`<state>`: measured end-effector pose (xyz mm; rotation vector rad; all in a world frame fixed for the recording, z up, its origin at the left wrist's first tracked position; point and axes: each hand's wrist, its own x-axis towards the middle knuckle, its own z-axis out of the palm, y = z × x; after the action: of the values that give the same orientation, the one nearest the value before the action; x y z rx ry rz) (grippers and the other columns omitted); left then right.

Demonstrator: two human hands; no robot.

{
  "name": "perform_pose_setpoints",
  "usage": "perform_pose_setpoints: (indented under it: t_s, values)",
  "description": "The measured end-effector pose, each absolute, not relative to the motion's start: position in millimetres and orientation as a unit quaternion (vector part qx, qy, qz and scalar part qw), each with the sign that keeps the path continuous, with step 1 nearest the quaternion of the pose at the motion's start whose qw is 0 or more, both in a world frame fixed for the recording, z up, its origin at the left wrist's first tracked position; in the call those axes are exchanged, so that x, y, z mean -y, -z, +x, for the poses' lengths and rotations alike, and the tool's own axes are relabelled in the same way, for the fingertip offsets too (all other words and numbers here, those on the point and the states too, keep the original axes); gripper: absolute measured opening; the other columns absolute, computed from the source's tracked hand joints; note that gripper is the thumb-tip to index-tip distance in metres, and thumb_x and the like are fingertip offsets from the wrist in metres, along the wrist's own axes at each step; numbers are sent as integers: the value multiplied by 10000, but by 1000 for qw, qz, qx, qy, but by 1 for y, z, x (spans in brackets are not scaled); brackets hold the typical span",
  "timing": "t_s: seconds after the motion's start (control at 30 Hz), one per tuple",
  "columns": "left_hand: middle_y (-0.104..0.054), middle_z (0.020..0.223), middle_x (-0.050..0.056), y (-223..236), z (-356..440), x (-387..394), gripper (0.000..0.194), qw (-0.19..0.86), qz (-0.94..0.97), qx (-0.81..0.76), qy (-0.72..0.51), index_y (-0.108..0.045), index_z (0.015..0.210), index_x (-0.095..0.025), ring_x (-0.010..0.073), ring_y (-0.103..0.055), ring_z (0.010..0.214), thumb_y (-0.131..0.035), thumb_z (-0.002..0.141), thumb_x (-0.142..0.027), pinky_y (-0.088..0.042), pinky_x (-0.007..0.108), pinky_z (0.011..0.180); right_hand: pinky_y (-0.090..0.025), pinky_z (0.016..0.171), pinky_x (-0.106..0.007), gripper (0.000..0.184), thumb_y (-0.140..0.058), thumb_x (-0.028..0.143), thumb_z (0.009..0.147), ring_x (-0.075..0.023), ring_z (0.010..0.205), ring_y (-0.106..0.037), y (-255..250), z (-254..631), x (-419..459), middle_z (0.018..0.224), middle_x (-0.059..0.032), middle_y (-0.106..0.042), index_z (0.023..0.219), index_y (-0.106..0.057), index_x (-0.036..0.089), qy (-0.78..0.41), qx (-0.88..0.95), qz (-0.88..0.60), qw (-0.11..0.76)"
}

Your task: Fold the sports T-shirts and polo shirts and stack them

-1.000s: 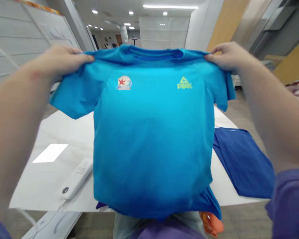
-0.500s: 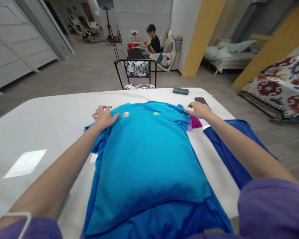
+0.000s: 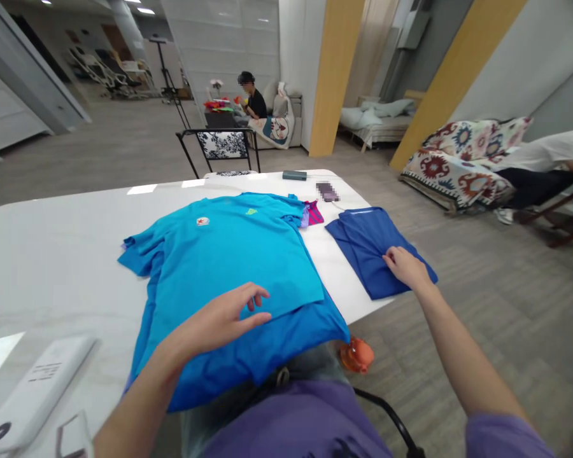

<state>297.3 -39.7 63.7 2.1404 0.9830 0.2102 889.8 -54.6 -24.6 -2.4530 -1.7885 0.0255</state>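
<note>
A bright blue T-shirt (image 3: pixel 229 254) lies spread on the white table, with a small red-and-white patch and a green patch on its chest. Beneath its hem shows a deeper blue cloth (image 3: pixel 267 356) hanging over the table edge. My left hand (image 3: pixel 236 312) hovers over the shirt's lower part, thumb apart from loosely curled fingers, holding nothing. To the right, my right hand (image 3: pixel 405 264) has its fingers closed on a folded dark blue garment (image 3: pixel 367 248), where creases run towards the fingertips. Purple and magenta striped cloth (image 3: pixel 314 214) peeks out by the shirt's right sleeve.
A phone (image 3: pixel 327 191) and a dark slim box (image 3: pixel 295 175) lie at the table's far right. A white device (image 3: pixel 38 388) sits at near left. An orange bottle (image 3: pixel 356 355) is below the table edge. A chair (image 3: pixel 222 149) stands beyond; two people sit farther off.
Both hands have left the T-shirt's shoulders. My left hand came back towards the hem; my right hand moved onto the folded dark blue garment. The view has turned right.
</note>
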Motion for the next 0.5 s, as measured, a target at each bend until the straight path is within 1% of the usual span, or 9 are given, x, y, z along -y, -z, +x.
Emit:
perform_pose_setpoints:
  t_s: [0.03,0.1,0.2,0.23,0.3,0.37,0.4,0.43,0.5]
  values:
    - [-781,1382,67,-64,300,56,515,391,836,-378,-77,-716,1460,-347,295,-759,1249,-642,1098,-705,-641,435,1066,-491,794,-348,301,-471,451,1158,-273,1041,-729,23,885,63,1221,-129,-747,1085,-674,241,-6,599,-798,69]
    - [-792,1392,68,-58,294,81,490,404,824,-388,-81,-733,1461,-353,304,-770,1260,-639,1105,-676,-654,442,1082,-473,783,-342,289,-495,444,1145,-253,958,-699,15,873,83,1129,-127,-745,1043,-658,227,-36,638,-762,103]
    - [-811,1382,60,-37,262,109,465,388,798,-445,-118,-769,1422,-379,344,-777,1288,-671,1073,-670,-664,482,1111,-460,761,-327,356,-526,520,1143,-209,827,-624,-2,852,133,961,-76,-718,1016,-662,216,-181,702,-674,142]
    - [-817,1381,45,-28,247,116,456,378,787,-470,-132,-777,1409,-411,358,-778,1301,-694,1048,-678,-666,500,1122,-460,750,-317,393,-543,561,1141,-198,814,-608,-10,844,152,935,-62,-711,1013,-673,213,-246,714,-641,138]
    - [-819,1414,-2,-11,217,129,452,368,755,-520,-153,-775,1389,-501,377,-779,1329,-733,990,-710,-675,531,1129,-468,726,-297,458,-601,638,1122,-186,816,-607,-24,833,183,929,-51,-720,1023,-714,205,-374,719,-577,100]
    - [-821,1432,-40,4,193,140,469,368,723,-560,-169,-769,1361,-573,394,-789,1335,-751,930,-758,-691,556,1105,-502,739,-292,478,-659,676,1095,-190,856,-645,-35,830,194,983,-53,-756,1101,-764,210,-449,710,-537,74]
    - [-829,1421,-50,9,184,144,479,368,711,-573,-176,-770,1348,-594,403,-794,1332,-753,906,-779,-696,568,1092,-526,760,-297,481,-667,683,1090,-197,879,-668,-38,833,188,1016,-54,-772,1155,-775,218,-455,704,-539,87]
    - [-839,1398,-56,14,177,148,488,367,702,-583,-184,-773,1336,-605,411,-799,1325,-754,886,-795,-698,578,1086,-549,789,-307,478,-660,681,1092,-204,899,-688,-39,838,174,1046,-55,-782,1195,-775,229,-434,699,-556,120]
    - [-860,1339,-67,19,169,151,487,360,693,-592,-198,-780,1313,-616,418,-811,1306,-755,866,-808,-696,586,1092,-584,839,-328,441,-626,646,1106,-215,916,-714,-37,854,128,1082,-62,-790,1221,-760,242,-331,676,-624,210]
